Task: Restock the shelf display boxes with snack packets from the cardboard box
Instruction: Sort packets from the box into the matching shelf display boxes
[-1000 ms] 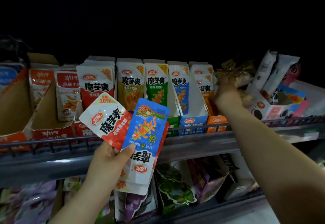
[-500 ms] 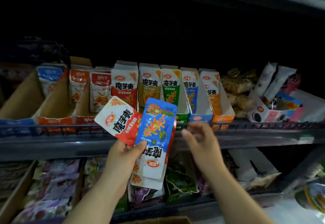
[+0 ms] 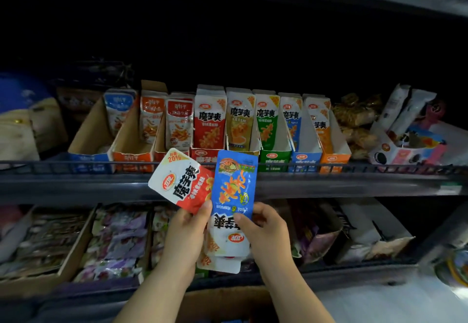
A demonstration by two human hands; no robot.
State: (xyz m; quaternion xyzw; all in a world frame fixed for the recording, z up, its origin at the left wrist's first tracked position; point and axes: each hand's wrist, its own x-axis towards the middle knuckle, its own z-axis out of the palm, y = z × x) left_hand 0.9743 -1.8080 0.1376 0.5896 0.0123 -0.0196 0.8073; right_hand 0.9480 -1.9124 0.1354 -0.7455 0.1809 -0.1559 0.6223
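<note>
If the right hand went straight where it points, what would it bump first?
The right hand pinches the blue packet; beyond that, probably the shelf's front edge, though depth is unclear.

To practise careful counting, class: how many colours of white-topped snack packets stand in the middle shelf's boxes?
5, side by side from left: red, yellow, green, blue, orange. Others may hide behind them.

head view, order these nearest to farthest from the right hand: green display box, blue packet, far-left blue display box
1. blue packet, centre, pinched by the right hand itself.
2. green display box, upper shelf, just above the hand.
3. far-left blue display box, left end of the same shelf.
</note>
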